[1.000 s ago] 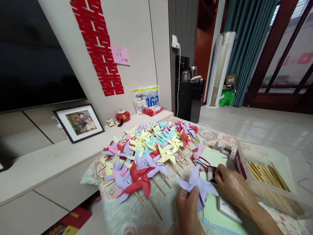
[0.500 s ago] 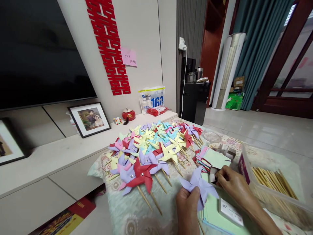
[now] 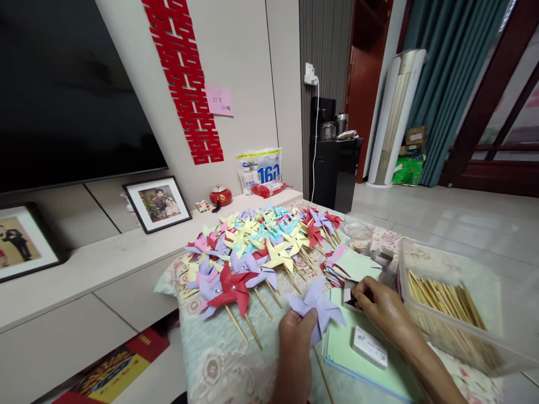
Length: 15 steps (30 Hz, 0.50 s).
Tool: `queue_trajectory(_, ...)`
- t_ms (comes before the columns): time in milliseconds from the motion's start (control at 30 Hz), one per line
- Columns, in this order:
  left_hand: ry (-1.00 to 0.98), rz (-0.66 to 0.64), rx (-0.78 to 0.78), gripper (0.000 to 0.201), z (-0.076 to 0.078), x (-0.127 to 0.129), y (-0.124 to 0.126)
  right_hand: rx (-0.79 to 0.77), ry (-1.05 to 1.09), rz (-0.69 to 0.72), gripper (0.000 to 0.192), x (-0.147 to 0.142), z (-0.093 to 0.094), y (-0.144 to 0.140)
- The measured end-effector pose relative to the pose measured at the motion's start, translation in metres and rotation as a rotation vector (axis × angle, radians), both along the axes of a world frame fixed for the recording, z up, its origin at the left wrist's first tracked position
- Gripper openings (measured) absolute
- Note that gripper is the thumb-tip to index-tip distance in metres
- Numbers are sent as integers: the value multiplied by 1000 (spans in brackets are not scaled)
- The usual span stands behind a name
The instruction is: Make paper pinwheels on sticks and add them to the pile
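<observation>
A big pile of finished pinwheels (image 3: pixel 252 247) lay in the middle of the frame, all colours, each on a stick. Much of the work looked done, I think. One more was in hand: the left hand (image 3: pixel 297 342), low in the middle, was closed around a purple pinwheel (image 3: pixel 316 306); a thin stick (image 3: pixel 323 377) ran down below it, but I could not tell if the two were joined. The right hand (image 3: pixel 381 308), just to its right, was curled over a small box (image 3: pixel 348 295) — its fingertips were hidden, so I could not tell if it held anything. Plenty was left: a stack of coloured paper squares (image 3: pixel 351 265) above the hand, green sheets (image 3: pixel 337 345) under it, and a clear tub of sticks (image 3: pixel 446 306) at the right. The worktop (image 3: pixel 219 359) ran off the bottom edge.
</observation>
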State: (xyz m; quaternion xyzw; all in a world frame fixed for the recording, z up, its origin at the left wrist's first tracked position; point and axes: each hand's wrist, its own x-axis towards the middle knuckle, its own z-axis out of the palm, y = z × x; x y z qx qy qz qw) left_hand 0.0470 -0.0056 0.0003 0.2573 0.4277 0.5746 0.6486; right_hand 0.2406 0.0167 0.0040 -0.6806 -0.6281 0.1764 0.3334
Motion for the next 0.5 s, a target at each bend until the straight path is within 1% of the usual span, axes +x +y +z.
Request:
queue_trajectory(100,-8,-28,14,35,-1,-1,-3,0,-15,8,17,1,-2,0)
queue_trajectory(233,-15,-32,10,35,0,-2,-4,-10,-5,14,16,1,-7,1)
queue_trajectory(367,6,-31,10,38,1,-2,-4,12,18,74,18,1,-10,1)
queue_trajectory(500,-12,-44,-1,35,-2,-3,-3,16,33,122,20,0,-7,-1)
